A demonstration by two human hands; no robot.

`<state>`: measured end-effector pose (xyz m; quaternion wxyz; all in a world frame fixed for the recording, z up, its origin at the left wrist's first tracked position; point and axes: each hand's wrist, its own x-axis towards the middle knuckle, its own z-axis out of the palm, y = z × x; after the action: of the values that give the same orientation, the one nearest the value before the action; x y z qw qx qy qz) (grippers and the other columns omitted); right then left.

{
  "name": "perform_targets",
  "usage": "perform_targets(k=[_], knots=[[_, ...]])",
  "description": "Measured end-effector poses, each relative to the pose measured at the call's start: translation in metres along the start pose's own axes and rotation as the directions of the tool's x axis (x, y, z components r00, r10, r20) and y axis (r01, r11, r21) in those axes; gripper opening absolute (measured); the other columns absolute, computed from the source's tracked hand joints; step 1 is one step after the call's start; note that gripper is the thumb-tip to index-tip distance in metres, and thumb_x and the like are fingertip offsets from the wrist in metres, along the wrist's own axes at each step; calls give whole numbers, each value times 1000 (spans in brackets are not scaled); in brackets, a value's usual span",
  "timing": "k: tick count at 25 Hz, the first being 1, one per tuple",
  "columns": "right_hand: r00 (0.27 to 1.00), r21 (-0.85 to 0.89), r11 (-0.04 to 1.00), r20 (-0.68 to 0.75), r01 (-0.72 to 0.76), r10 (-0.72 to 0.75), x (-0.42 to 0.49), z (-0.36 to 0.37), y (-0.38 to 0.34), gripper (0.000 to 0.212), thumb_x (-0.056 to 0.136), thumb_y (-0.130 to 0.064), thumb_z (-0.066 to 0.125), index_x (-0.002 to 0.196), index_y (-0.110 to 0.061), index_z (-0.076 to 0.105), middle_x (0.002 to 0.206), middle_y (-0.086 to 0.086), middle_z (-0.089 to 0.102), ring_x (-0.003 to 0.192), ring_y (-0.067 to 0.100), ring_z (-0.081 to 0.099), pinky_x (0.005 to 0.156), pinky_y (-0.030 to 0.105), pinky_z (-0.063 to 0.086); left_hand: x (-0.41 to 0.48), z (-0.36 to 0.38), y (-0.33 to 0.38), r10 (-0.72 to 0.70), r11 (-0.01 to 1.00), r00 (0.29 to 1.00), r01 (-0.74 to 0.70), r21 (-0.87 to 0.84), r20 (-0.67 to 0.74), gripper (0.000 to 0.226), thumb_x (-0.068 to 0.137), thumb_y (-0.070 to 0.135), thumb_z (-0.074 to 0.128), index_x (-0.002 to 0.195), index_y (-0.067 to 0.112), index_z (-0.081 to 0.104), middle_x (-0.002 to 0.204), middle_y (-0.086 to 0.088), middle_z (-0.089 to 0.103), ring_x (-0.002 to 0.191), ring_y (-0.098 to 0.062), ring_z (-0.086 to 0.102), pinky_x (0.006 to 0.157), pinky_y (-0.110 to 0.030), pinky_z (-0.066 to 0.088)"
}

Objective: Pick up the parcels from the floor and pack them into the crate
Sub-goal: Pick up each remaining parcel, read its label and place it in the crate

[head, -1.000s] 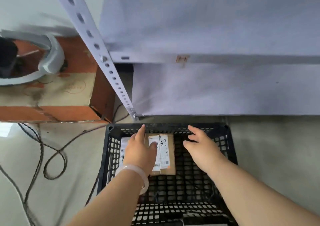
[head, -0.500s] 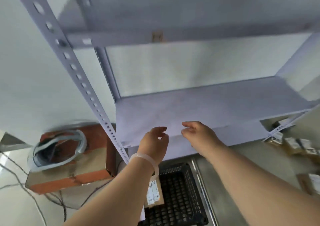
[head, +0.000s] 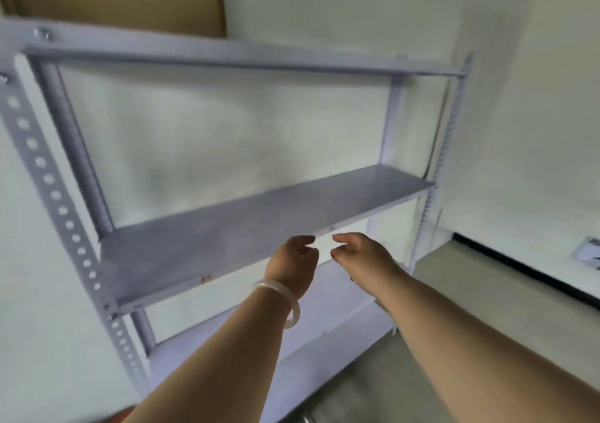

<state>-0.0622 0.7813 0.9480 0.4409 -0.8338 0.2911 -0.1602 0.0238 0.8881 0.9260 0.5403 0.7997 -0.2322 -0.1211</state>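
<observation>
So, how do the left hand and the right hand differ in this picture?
The left hand has a pale bangle at its wrist; the right hand has a bare wrist. The left shows more curled fingers; the right's are looser. Both are empty, raised before the grey shelf.

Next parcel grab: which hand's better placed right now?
Right, marginally. Both the left hand and right hand hang empty before the shelf. No parcel or crate shows; open floor lies on the right hand's side.
</observation>
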Motion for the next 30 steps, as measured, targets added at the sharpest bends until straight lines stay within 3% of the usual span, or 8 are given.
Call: perform_targets(k=[4,7,11,13,18,23,30], knots=[[981,18,1000,-193,-19,22,-31,-98,0,41,90,-30,55,131,-29,52,123,-3,61,100,18,58,83,26,43,-19,49,79,125,992,985,-122,-33,123,36,92,21,50,127,23,57,112,-11,67,83,-27,64,81,-37,55],[947,46,998,-315,-49,61,-46,-167,24,43,88,-32,59,130,-27,54,116,1,64,95,22,63,85,29,48,-33,95,122,196,981,960,-191,-45,202,34,92,23,51,125,25,58,113,-10,67,83,-24,64,77,-35,56],[893,133,986,-424,-102,149,-62,-242,69,40,86,-33,60,126,-29,57,118,2,64,103,22,63,94,38,52,-44,163,157,215,976,929,-200,-80,300,34,90,22,51,123,24,59,99,-6,67,95,-27,66,87,-44,55],[873,155,979,-450,-134,190,-67,-276,101,39,87,-32,59,126,-29,57,116,1,64,103,21,63,93,38,52,-48,206,171,217,976,911,-197,-94,349,35,89,21,50,123,26,58,94,-3,67,96,-26,66,88,-43,55],[846,183,960,-459,-210,272,-65,-359,177,39,87,-31,59,126,-29,56,109,3,66,99,21,65,89,38,54,-47,321,202,222,975,889,-200,-97,400,36,90,24,48,125,27,56,112,-1,64,99,-20,62,92,-41,53],[802,172,942,-495,-287,334,-46,-441,253,42,85,-32,60,127,-30,56,108,4,66,94,20,64,83,35,54,-29,428,227,213,977,880,-201,-73,425,37,91,26,47,127,27,54,111,1,65,93,-16,63,89,-41,54],[779,192,918,-487,-346,395,26,-488,322,40,87,-25,59,127,-25,56,102,5,64,80,22,61,71,32,50,35,529,226,174,983,858,-183,-29,483,36,92,26,47,127,27,54,108,1,65,82,-10,60,87,-39,55]])
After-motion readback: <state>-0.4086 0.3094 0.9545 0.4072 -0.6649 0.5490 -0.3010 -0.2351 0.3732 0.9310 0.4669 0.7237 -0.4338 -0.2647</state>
